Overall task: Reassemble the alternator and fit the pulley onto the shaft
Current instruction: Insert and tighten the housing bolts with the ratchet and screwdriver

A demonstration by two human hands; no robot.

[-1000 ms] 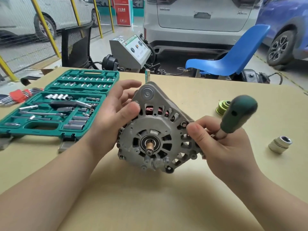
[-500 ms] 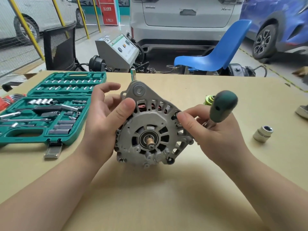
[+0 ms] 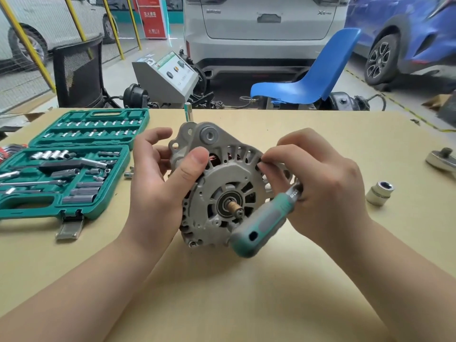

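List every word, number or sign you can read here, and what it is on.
"X" then blurred letters: badge on the white car's tailgate.
Red sign: white characters, too blurred to read.
Grey machine's panel: print too small.
Screwdriver, socket set, alternator: no readable text.

The alternator (image 3: 222,183) is dull silver-grey, with copper-red windings showing through its slots and a brass-coloured shaft (image 3: 234,208). The screwdriver handle (image 3: 264,224) is teal with grey insets. At the desk's left edge, the socket case (image 3: 66,211) is green.
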